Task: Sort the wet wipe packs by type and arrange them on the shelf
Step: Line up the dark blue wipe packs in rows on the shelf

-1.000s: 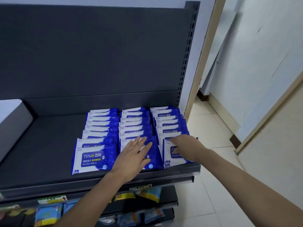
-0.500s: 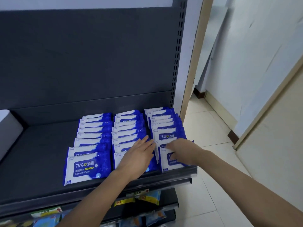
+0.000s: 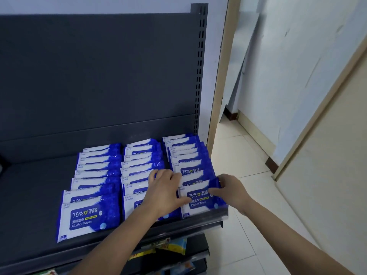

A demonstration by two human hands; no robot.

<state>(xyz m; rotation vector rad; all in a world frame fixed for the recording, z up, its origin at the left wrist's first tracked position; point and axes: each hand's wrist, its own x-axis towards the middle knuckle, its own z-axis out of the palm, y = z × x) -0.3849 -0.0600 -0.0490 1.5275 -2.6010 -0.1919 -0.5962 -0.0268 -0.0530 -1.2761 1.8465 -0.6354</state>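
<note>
Left hand (image 3: 165, 192): fingers straight, flat on middle-row packs (image 3: 139, 167). Right hand (image 3: 231, 190): pinches front right pack (image 3: 198, 198) (its blue edge).

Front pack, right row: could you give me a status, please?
Right hand pinches front pack at right edge. Left hand flat on middle row, thumb against that pack. Nothing in the way.
</note>
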